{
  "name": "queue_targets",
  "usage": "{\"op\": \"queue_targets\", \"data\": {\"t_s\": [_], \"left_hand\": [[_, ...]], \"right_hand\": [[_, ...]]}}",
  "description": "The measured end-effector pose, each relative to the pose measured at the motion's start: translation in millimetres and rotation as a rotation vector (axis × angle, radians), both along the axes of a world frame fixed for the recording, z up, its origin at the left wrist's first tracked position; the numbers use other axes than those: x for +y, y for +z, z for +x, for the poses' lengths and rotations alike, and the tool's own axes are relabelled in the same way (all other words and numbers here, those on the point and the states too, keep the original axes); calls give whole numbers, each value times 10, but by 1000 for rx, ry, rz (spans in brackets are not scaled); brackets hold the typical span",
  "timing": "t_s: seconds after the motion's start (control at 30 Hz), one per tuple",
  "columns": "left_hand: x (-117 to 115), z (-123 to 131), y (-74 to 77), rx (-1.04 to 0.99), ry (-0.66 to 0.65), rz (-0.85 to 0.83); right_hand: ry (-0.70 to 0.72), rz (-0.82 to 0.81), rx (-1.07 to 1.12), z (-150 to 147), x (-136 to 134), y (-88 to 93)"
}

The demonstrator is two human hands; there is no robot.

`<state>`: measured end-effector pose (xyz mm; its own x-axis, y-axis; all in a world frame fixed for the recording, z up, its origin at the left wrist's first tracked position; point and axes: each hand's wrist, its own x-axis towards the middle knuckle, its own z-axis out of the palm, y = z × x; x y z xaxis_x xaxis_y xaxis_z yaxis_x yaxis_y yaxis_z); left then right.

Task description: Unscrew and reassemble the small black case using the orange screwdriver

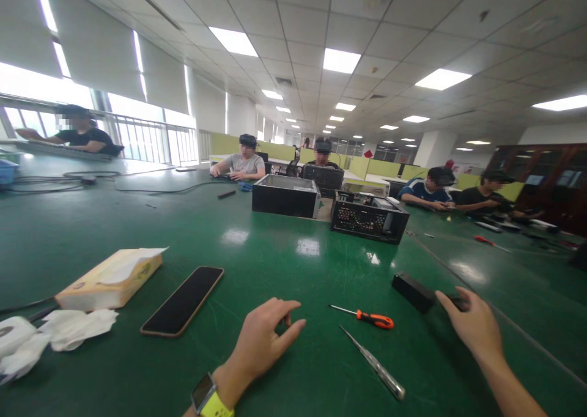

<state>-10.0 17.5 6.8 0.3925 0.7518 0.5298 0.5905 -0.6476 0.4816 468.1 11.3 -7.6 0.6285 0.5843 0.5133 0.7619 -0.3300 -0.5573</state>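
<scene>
Reaches with the right hand (477, 328) to a black box (413, 291), out ahead and to the left of the right fingertips, on or just above the counter (275, 258). Seems to meet the near end of that box with the thumb; cannot tell between a firm grasp and a light touch, with a dark shape (462, 304) (perhaps more of the same box, perhaps a separate piece) half hidden among those fingers. Holds nothing in the left hand (266, 334), with fingers loosely bent, released, and apart from any tool.

Looks, as a judgement, like an early or in-between stage. Done so far: apparently little beyond bringing the right fingers to the box, with its visible sides whole. Left: no sure measure from here, with the far faces of the box out of sight. Shows no tool in use: just an orange-and-black screwdriver (375, 319) lying between the two sets of fingers, and a slim metallic screwdriver (378, 368) nearer the body than either. Has a phone (183, 301) to the left of the left fingers, and two computer cases, one closed-fronted (284, 202) and one perforated (367, 221), well beyond both sets, untouched.
</scene>
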Motion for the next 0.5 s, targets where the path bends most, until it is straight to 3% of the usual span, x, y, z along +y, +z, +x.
{"op": "queue_targets", "data": {"t_s": [0.17, 0.3, 0.4, 0.5], "left_hand": [[-18, 13, 19, 6, -1, 15], [-20, 7, 3, 5, -7, 12], [-20, 10, -11, -4, -7, 7], [-36, 40, -12, -19, -26, 14]], "right_hand": [[-245, -286, 21, 489, -176, -26], [-123, -417, 208, 800, -235, -132], [-165, -289, 208, 723, -268, 2], [-121, -23, 239, 212, -287, 258]]}}
